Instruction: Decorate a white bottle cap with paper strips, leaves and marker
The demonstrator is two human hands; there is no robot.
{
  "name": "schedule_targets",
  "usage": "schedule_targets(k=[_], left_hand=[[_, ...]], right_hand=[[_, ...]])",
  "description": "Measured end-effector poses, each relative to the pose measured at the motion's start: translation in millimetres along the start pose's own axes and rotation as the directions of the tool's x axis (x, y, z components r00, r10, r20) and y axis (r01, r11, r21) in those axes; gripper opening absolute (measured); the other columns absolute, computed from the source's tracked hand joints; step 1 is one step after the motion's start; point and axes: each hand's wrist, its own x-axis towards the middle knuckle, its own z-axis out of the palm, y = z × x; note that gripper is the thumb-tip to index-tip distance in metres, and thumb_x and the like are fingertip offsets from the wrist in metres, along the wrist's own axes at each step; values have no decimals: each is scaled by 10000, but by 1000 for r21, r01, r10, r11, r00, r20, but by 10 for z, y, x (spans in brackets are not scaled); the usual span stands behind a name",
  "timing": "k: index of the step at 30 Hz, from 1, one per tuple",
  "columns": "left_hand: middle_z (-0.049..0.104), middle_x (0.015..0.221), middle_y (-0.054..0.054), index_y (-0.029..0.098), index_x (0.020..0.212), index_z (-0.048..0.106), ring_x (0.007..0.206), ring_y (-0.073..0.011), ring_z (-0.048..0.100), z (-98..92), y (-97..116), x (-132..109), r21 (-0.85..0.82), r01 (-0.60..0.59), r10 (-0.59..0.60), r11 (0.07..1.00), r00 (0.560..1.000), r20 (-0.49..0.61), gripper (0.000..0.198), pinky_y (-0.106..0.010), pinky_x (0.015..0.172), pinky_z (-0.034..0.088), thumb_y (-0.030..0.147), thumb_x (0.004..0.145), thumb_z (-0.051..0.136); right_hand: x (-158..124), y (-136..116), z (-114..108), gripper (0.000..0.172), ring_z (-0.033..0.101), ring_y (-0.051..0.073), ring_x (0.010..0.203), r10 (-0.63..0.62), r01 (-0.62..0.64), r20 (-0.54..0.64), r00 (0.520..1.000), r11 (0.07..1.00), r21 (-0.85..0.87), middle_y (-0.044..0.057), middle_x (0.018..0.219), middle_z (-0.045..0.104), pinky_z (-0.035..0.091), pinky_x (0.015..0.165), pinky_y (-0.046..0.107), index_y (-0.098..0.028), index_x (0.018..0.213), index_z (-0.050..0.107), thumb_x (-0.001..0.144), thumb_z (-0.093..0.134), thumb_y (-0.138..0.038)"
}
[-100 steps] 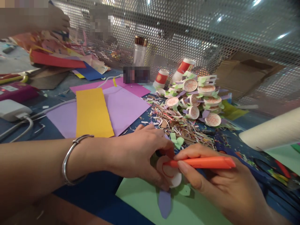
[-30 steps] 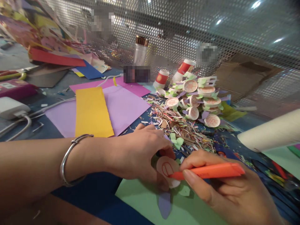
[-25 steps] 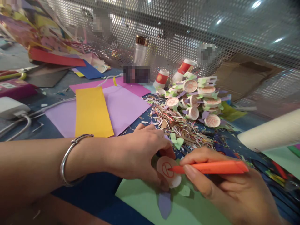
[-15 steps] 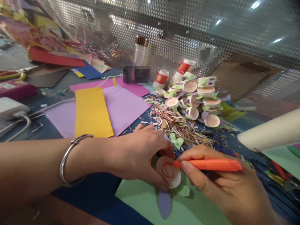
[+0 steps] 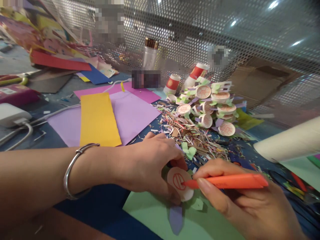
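My left hand [image 5: 160,163], with a silver bangle on the wrist, grips a small paper-cup craft [image 5: 186,195] between thumb and fingers. Its round white top bears an orange-red circle with lines inside. Green paper flaps and a purple pointed strip [image 5: 176,218] stick out from it. An orange marker pen [image 5: 232,181] is pinched in my right hand [image 5: 240,203], its tip touching the drawn circle. Beneath the craft lies a light green paper sheet [image 5: 147,211]. My left fingertips are partly hidden behind the craft.
Behind my hands lie paper scraps [image 5: 192,135] and a pile of similar cup crafts [image 5: 226,128]. Red-and-white paper cups [image 5: 172,83] stand by a perforated metal panel [image 5: 175,20]. Purple paper [image 5: 135,116] and a yellow strip [image 5: 98,120] are left; a white roll [image 5: 287,140] is right.
The marker tip has moved slightly down and right across the round top, and more lines show inside the circle. My left hand and the craft stay nearly still.
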Motion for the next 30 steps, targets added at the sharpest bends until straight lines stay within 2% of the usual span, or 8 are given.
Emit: schedule_targets(k=[5, 13, 18, 22, 25, 30], left_hand=[[697, 1017, -24, 233, 1031, 726, 1023, -247, 569, 8, 11, -3, 19, -7, 7, 1000, 1000, -7, 429, -359, 876, 394, 458, 686, 846], [696, 1027, -44, 221, 1059, 733, 1031, -264, 561, 2, 6, 13, 13, -17, 17, 1000, 1000, 3, 462, -383, 885, 393, 488, 695, 831], [703, 1022, -51, 221, 1073, 740, 1003, -257, 560, 9, -1, 5, 11, -18, 18, 1000, 1000, -9, 461, -391, 883, 406, 494, 709, 819], [707, 995, -41, 223, 1042, 739, 986, -255, 566, 18, -9, 4, 4, -18, 18, 1000, 1000, -11, 429, -396, 880, 401, 465, 698, 823], [703, 1000, -37, 224, 1038, 739, 1009, -257, 565, 16, -5, 8, 12, -23, 24, 1000, 1000, -9, 418, -395, 888, 396, 445, 695, 830], [714, 1004, -28, 218, 1027, 736, 998, -246, 576, 13, 5, 2, 21, -29, 29, 999, 999, -27, 412, -372, 865, 402, 437, 693, 837]], right_hand=[[11, -1, 38, 125, 728, 155, 661, 30, -30, -10, 1000, 1000, 1, 0, 766, 756, 573, 564, 217, -248, 833, 693, 915, 605, -214], [35, -22, 60, 135, 673, 112, 565, -7, 8, -1, 1000, 999, 50, -34, 675, 702, 536, 521, 185, -239, 774, 663, 888, 610, -190], [12, -10, 59, 158, 693, 133, 587, 17, -16, -24, 1000, 999, 43, -21, 682, 719, 538, 513, 194, -247, 742, 658, 872, 599, -179], [25, -18, 61, 127, 692, 106, 597, -6, 7, -27, 1000, 998, 66, -38, 707, 727, 544, 543, 163, -247, 791, 673, 882, 618, -178], [53, -42, 57, 123, 703, 97, 622, -8, 8, 2, 1000, 999, 52, -40, 730, 736, 556, 583, 155, -238, 808, 676, 888, 616, -167], [68, -34, 42, 156, 676, 112, 561, 3, -3, 3, 1000, 1000, -2, -27, 664, 705, 545, 533, 190, -227, 767, 665, 901, 597, -187]])
